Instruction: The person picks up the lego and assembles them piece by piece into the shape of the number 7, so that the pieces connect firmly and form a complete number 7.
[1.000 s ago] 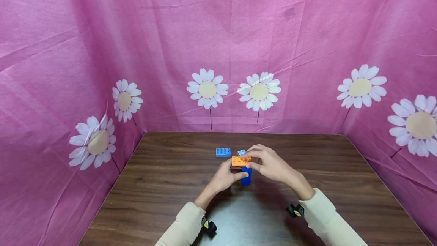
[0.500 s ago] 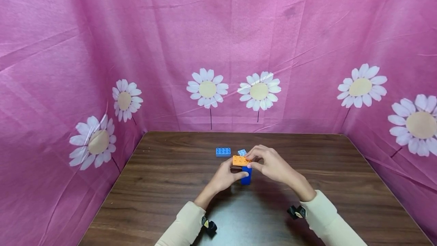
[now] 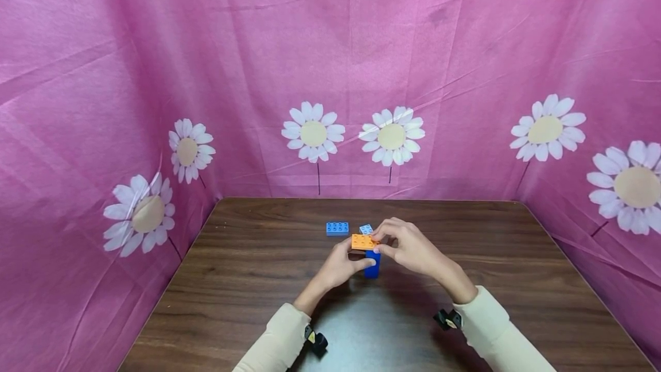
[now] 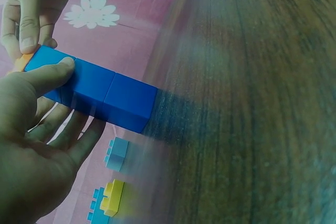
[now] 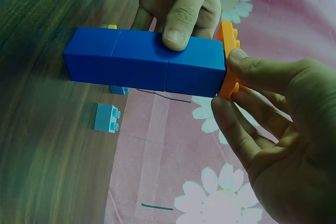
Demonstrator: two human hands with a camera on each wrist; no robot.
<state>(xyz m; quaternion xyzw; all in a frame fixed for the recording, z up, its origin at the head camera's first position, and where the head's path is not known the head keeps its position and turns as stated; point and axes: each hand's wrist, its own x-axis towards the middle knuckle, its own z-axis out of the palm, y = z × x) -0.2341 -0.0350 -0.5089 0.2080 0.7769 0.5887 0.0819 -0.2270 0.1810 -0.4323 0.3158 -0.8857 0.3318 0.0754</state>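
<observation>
A tower of three dark blue toy building bricks (image 3: 372, 270) stands on the wooden table. My left hand (image 3: 338, 268) grips it from the left; in the left wrist view the thumb lies along its side and the fingers go behind. Across the tower's top sits a flat orange brick (image 3: 361, 242), its studs facing up and its left end jutting past the tower. My right hand (image 3: 410, 248) pinches the orange brick's right end between thumb and fingers. Close to the tower's top edge, the right thumb (image 5: 262, 69) presses the orange brick in the right wrist view.
Behind the hands lie a blue eight-stud brick (image 3: 337, 228) and a small light blue brick (image 3: 366, 229). The left wrist view shows a yellow brick (image 4: 113, 198) beside the blue one. A pink daisy-print cloth (image 3: 258, 73) surrounds the table (image 3: 248, 280).
The right fingers have drawn slightly to the right along the orange brick, uncovering more of its studs and of the small light blue brick. The left hand keeps its place on the tower.
</observation>
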